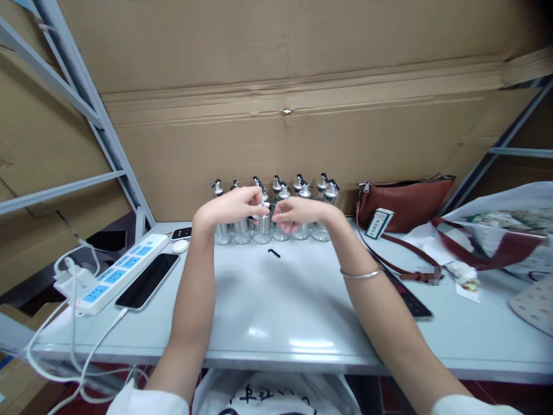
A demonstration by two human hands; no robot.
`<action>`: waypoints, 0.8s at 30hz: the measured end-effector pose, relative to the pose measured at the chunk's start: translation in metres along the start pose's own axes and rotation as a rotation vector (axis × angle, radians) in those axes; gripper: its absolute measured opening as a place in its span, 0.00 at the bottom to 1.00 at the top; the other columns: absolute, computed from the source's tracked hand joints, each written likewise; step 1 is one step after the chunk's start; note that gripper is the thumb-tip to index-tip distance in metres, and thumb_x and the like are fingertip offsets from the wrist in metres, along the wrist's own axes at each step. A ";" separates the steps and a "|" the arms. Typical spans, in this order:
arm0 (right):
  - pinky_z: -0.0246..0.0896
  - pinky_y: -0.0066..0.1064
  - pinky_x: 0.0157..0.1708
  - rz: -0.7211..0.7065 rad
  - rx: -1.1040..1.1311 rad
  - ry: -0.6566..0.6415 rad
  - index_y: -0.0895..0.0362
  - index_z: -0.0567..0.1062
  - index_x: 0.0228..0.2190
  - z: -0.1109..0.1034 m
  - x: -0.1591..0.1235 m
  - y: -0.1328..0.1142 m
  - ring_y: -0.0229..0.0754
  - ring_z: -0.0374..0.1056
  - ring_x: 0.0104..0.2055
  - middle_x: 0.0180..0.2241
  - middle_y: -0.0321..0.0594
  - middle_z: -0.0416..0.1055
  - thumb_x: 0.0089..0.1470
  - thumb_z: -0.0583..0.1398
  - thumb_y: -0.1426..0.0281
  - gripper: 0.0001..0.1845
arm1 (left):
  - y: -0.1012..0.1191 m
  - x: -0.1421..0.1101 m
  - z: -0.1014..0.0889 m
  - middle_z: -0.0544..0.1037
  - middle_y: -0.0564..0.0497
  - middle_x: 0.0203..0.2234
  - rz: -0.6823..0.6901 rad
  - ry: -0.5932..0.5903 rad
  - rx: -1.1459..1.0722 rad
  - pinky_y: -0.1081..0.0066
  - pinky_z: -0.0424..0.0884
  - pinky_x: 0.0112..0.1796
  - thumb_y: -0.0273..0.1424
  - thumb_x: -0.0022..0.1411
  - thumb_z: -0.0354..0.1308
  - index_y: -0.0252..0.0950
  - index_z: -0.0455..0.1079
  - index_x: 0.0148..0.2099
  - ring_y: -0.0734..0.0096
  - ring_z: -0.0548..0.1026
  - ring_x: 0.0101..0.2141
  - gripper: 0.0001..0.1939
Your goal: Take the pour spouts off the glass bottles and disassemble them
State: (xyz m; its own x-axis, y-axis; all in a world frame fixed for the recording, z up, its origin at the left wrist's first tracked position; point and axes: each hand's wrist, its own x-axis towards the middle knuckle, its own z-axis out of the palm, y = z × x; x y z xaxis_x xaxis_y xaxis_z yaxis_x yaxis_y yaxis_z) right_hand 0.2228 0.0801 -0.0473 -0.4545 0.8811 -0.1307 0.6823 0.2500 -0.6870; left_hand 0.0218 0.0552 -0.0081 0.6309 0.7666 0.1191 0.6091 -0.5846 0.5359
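My left hand (242,205) is closed, thumb and fingers pinching a small silver pourer top (261,206) whose thin tip points right. Facing it, my right hand (297,212) has its fingers curled together close to that tip; anything between them is too small to make out. Both hands are raised in front of several glass oil bottles (261,230) with metal sleeves and silver pourer tops with black levers, partly hidden by the hands. Below the hands, a small black lever piece (273,253) lies on the white table (268,305).
On the left are a power strip (125,271), a charging phone (149,281) and a small black device (181,233). To the right lie a brown bag (406,202), a small box (380,223), a dark tablet (410,297) and a plastic bag (514,230). Cardboard (302,144) stands behind.
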 end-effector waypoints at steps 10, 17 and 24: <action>0.60 0.25 0.26 -0.361 -0.174 0.364 0.58 0.68 0.26 -0.005 -0.044 -0.038 0.36 0.70 0.26 0.22 0.37 0.72 0.56 0.55 0.70 0.08 | 0.002 0.009 0.007 0.74 0.53 0.26 0.096 0.081 0.062 0.72 0.63 0.30 0.38 0.58 0.52 0.36 0.61 0.32 0.70 0.72 0.31 0.10; 0.51 0.24 0.24 -0.444 -0.308 0.563 0.56 0.63 0.29 0.000 -0.041 -0.042 0.33 0.60 0.21 0.20 0.32 0.66 0.61 0.48 0.72 0.09 | 0.005 0.010 0.009 0.70 0.54 0.25 0.167 0.249 0.009 0.74 0.59 0.28 0.41 0.59 0.51 0.35 0.61 0.30 0.74 0.66 0.27 0.14; 0.41 0.27 0.23 -0.362 -0.567 0.648 0.56 0.61 0.25 0.006 -0.042 -0.050 0.35 0.53 0.21 0.20 0.34 0.61 0.60 0.47 0.73 0.12 | 0.011 0.008 0.010 0.67 0.55 0.22 0.229 0.169 -0.064 0.75 0.57 0.26 0.39 0.60 0.50 0.33 0.67 0.32 0.77 0.63 0.24 0.14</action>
State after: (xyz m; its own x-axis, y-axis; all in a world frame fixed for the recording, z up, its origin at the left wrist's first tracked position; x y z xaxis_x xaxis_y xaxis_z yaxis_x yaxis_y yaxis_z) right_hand 0.2040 0.0281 -0.0114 -0.4027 0.7203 0.5649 0.8165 0.5616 -0.1340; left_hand 0.0383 0.0529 -0.0095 0.6561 0.6530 0.3784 0.4246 -0.7339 0.5302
